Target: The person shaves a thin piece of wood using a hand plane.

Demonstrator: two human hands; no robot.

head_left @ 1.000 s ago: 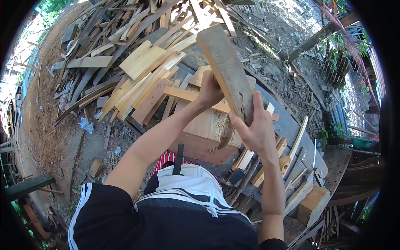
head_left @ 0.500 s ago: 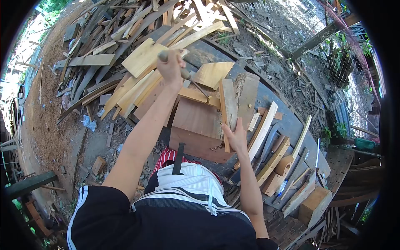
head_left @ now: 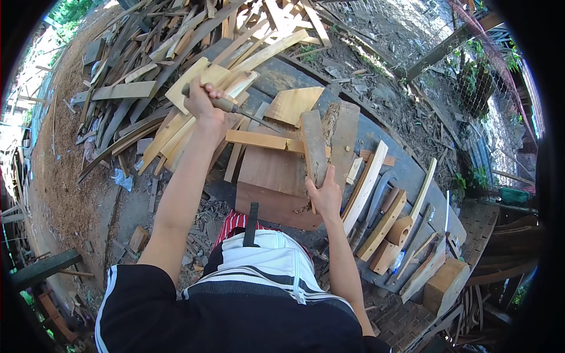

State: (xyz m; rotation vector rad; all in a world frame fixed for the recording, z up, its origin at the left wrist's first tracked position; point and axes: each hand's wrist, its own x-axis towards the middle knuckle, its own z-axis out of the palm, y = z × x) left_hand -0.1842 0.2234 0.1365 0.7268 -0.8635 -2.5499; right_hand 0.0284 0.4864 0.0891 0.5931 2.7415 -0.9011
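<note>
My left hand [head_left: 206, 106] is closed around the wooden handle of a tool [head_left: 226, 105] with a long thin metal shaft. The shaft slants down to the right, its tip near a narrow wooden batten [head_left: 259, 139]. My right hand [head_left: 325, 194] grips the lower end of a short flat board [head_left: 313, 144], which stands across the batten's right part. Whether the two pieces are joined cannot be made out. Beneath them is a large reddish-brown wooden block [head_left: 276, 170]. A pale angled offcut [head_left: 294, 105] lies just behind the batten.
A big heap of scrap wood [head_left: 147, 65] spreads at the upper left. On the dark bench [head_left: 406, 170] to the right lie a curved blade [head_left: 378, 197], a wooden hand plane [head_left: 400, 231] and several strips. A thick block [head_left: 444, 285] sits at the lower right.
My left hand has moved left and slightly down with the tool, whose shaft now lies flatter. The board in my right hand has shifted slightly left and turned, and more of the batten shows.
</note>
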